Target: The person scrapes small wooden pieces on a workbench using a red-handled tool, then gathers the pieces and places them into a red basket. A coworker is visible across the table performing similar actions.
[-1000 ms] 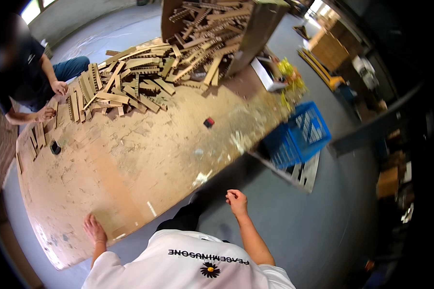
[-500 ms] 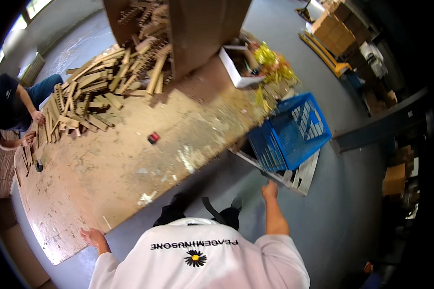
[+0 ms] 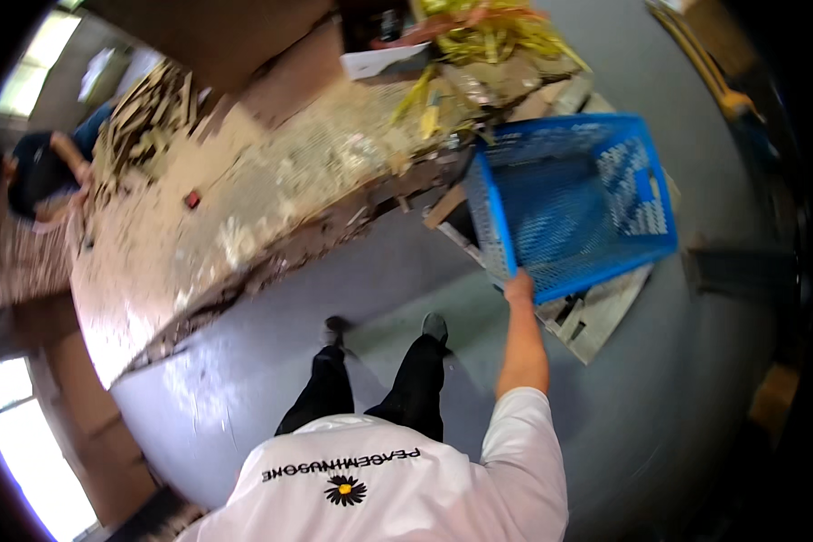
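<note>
The right hand (image 3: 518,286) reaches straight ahead and grips the near rim of the blue crate (image 3: 574,203), which sits on boards beside the worktop (image 3: 271,199); the left hand is out of view.

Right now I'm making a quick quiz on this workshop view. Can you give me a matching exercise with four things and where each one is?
Things:
1. blue crate
2. right hand
3. small red thing
4. yellow strips

Places:
A. at the top of the view, beyond the crate
B. lying on the worktable, toward its left part
C. at the near corner of the crate's rim
D. on boards on the floor, right of the worktable

Pairs: 1-D, 2-C, 3-B, 4-A
</note>
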{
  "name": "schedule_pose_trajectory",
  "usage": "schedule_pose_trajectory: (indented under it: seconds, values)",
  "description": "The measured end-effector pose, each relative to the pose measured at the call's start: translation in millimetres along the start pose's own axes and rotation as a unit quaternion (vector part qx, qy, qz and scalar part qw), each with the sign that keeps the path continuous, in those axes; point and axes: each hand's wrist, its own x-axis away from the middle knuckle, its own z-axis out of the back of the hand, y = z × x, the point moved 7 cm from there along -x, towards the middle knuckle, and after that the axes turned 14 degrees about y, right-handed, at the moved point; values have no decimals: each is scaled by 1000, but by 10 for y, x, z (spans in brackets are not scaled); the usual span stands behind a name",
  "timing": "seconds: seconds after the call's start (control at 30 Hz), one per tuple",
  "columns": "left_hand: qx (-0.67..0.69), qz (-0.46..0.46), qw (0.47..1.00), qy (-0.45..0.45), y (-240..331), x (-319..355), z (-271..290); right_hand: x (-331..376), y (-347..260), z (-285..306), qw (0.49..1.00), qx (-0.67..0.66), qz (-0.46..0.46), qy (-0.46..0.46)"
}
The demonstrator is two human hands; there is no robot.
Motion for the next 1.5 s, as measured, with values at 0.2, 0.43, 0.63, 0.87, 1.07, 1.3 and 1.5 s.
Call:
schedule_pose_trajectory:
  seconds: [0.2, 0.43, 0.63, 0.87, 1.07, 1.3, 1.5]
  values:
    - [97, 14, 995, 35, 683, 326, -288, -27, 455, 327, 972, -93, 201, 82]
    - [186, 8, 983, -7, 790, 1088, -1146, 13, 1200, 1965, 959, -161, 211, 95]
    - [255, -17, 967, 16, 424, 1222, -1854, 432, 527, 3688, 934, -46, 186, 302]
    - [552, -27, 815, -172, 960, 1851, -2198, 2221, 409, 4497, 928, -31, 189, 320]
    - [668, 83, 723, -155, 770, 2629, -1874, 4457, -870, 3361, 914, -235, 329, 15]
    - [745, 324, 583, -5, -543, 3211, -1945, 6576, -2041, 1550, 810, -183, 465, -306]
    - [797, 446, 393, 105, -1145, 3331, -2837, 8316, -2716, 421, 648, -77, 657, -378]
